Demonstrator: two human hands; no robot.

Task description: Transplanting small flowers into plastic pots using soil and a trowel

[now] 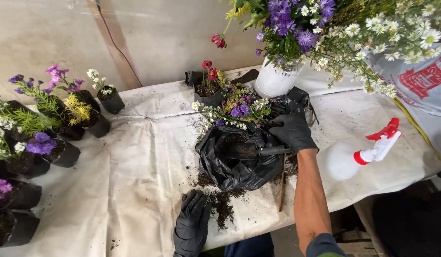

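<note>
A black plastic bag of soil [239,164] lies open on the white sheet. A black trowel [251,151] rests across its mouth, blade in the soil. My right hand [292,129], in a black glove, grips the bag's upper right rim, just above the trowel handle. My left hand [192,222], also gloved, lies flat on the table's near edge beside spilled soil [220,200], fingers apart and empty. Loose cut flowers [237,108], purple, white and yellow, lie just behind the bag.
Several small black pots with flowers [49,128] stand along the left. A pot with red blooms [208,90] and a white bucket of purple and white flowers [277,78] stand behind. A white spray bottle with red trigger [363,154] lies right. A thin stick [281,188] lies near the bag.
</note>
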